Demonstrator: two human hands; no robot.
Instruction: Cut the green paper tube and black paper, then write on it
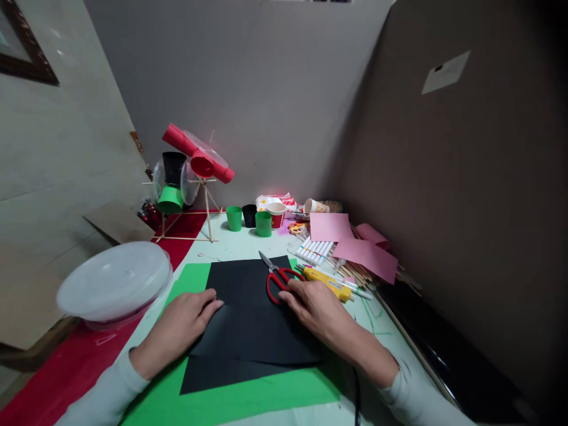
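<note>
Black paper [251,331] lies over a larger green sheet [266,399] on the table, with a second black edge showing beneath its near side. My left hand [189,319] is at the left edge of the black paper, fingers curled and thumb against it. Red-handled scissors [271,266] lie on the right part of the paper, blades slightly apart and pointing away. The fingers of my right hand [317,307] are closed at the scissors' handles; the fingertips are partly hidden. A yellow glue gun [328,283] lies just beyond my right hand.
At the back left stands a stick frame [207,207] bearing red tubes [202,163] and black and green cups. Round clear plastic lids [115,281] sit at the left. Small green cups [234,219], markers [315,251], wooden sticks and pink paper [370,255] fill the back and right.
</note>
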